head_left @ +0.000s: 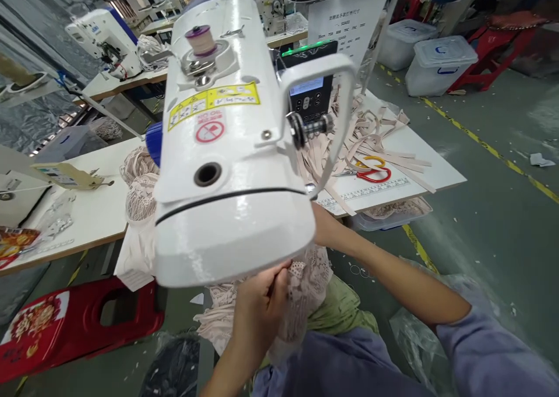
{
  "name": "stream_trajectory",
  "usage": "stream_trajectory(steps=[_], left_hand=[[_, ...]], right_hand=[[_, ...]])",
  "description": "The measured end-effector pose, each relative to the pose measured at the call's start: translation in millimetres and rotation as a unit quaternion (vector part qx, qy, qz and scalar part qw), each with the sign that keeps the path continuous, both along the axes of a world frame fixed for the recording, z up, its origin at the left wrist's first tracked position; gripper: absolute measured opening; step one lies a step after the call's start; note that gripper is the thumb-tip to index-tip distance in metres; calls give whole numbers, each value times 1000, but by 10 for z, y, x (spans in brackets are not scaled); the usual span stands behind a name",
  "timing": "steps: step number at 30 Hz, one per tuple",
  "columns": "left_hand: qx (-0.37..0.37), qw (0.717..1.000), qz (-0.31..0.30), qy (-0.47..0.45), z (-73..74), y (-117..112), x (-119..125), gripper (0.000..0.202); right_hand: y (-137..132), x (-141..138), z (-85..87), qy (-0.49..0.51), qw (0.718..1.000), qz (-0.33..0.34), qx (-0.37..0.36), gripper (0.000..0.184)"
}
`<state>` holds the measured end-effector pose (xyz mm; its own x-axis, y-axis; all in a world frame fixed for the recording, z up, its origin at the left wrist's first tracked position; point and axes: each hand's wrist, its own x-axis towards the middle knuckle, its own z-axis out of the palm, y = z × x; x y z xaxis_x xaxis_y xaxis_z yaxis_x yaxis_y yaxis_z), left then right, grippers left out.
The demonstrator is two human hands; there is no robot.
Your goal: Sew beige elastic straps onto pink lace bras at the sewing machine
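Note:
A white sewing machine (236,234) fills the middle of the view. Just below the front of its head, my left hand (264,298) is closed, thumb and fingers pinching pale pink lace fabric (301,304). The lace hangs down over my lap. My right hand (322,225) reaches in under the machine head from the right; only the wrist side shows, and its fingers are hidden behind the head. The needle area is hidden too.
Beige straps (362,135), scissors with red and orange handles (373,173) and a ruler (367,193) lie on the right of the table. Lace cups (142,193) sit at the left. A red stool (82,327) stands lower left, lidded plastic bins (441,65) upper right.

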<state>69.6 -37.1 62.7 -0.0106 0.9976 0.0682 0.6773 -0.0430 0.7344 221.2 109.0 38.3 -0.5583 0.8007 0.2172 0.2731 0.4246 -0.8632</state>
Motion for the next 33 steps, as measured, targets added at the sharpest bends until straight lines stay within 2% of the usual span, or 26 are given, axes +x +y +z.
stream_trajectory(steps=[2, 7, 12, 19, 25, 33], left_hand=[[39, 999, -2, 32, -8, -21, -62, 28], [101, 992, -2, 73, -28, -58, -158, 28], [109, 990, 35, 76, -89, -91, -193, 28], [144, 985, 45, 79, -96, -40, -155, 28], [138, 986, 32, 81, -130, -9, -144, 27], [167, 983, 18, 80, -165, 42, -154, 25]], right_hand=[[-17, -23, 36, 3, 1000, 8, -5, 4], [-55, -90, 81, 6, 1000, -16, 2, 10], [-74, -138, 79, -16, 999, -31, 14, 11], [-84, -127, 68, -7, 999, -43, 8, 12], [-89, -145, 17, 28, 997, -65, 41, 18], [-32, -151, 5, 55, 998, -29, 25, 18]])
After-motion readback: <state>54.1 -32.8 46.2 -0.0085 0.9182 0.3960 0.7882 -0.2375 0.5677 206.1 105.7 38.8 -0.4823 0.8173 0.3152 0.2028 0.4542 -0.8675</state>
